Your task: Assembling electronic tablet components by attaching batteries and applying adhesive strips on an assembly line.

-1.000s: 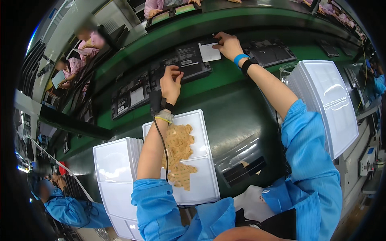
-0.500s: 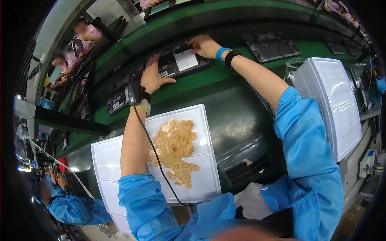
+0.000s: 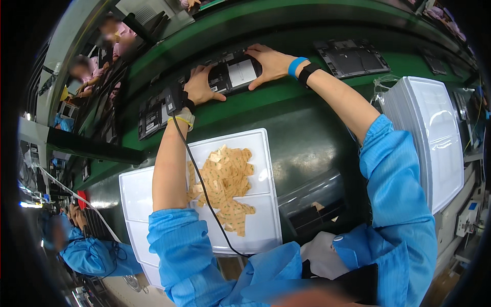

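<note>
Green bench [image 3: 296, 117]: from my distant seat I see it running across the view, its lines bent by the fisheye.
Co-worker in blue [image 3: 87, 250]: far lower left, beside the bench.
Left tray [image 3: 137, 192]: white, partly behind the left forearm.
Left chassis [image 3: 148, 120]: black, lying on the bench just left of the left hand.
Left hand [image 3: 199, 88]: opened wide, thumb well apart from the fingers, set against the left end of the dark panel; I cannot quite tell whether it grips or only steadies it.
Dark panel [image 3: 224, 77]: lying on the bench between both hands, a white rectangle [image 3: 243, 73] on its right part.
Middle tray [image 3: 262, 169]: white, nearer the wearer, with tan pieces [image 3: 225, 179] heaped on it.
Right hand [image 3: 271, 62]: opened wide around the panel's right end, fingers at the far edge, thumb toward the near one.
Right chassis [image 3: 353, 57]: black, on the bench, well apart from the right hand.
Tray stack [image 3: 432, 133]: white, at the right.
Change: half a second ago I saw the right fingers bunched at the panel's far corner; now they are spread. Against one second ago, the panel lies farther from the right chassis.
</note>
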The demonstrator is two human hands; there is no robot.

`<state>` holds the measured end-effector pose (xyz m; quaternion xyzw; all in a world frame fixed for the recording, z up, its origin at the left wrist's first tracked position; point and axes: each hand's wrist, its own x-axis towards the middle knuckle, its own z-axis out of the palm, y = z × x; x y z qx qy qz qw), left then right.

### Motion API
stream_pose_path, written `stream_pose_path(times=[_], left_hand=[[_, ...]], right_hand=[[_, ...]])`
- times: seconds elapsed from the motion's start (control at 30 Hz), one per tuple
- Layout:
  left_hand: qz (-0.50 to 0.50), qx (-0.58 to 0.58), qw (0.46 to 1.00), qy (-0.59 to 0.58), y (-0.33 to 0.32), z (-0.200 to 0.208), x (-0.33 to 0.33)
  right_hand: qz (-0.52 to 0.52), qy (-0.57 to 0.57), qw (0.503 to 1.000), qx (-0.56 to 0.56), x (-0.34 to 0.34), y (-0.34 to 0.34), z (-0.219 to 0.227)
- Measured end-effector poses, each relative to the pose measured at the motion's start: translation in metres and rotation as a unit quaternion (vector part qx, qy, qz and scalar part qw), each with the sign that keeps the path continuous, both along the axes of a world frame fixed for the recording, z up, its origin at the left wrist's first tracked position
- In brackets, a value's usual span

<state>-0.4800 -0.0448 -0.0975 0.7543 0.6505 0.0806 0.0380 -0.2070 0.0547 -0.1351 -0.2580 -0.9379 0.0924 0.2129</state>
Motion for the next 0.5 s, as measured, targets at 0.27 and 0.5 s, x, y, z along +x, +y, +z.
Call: stream_pose_path(times=[0.27, 0.5], left_hand=[[0.016, -0.003, 1.000, 0.021, -0.004, -0.002, -0.023], [-0.018, 0.005, 1.000, 0.004, 0.009, -0.019, -0.033]], right_hand=[[0.037, -0.006, 0.999, -0.012, -0.024, -0.005, 0.018], [0.028, -0.010, 0.999, 0.022, -0.018, -0.004, 0.010]])
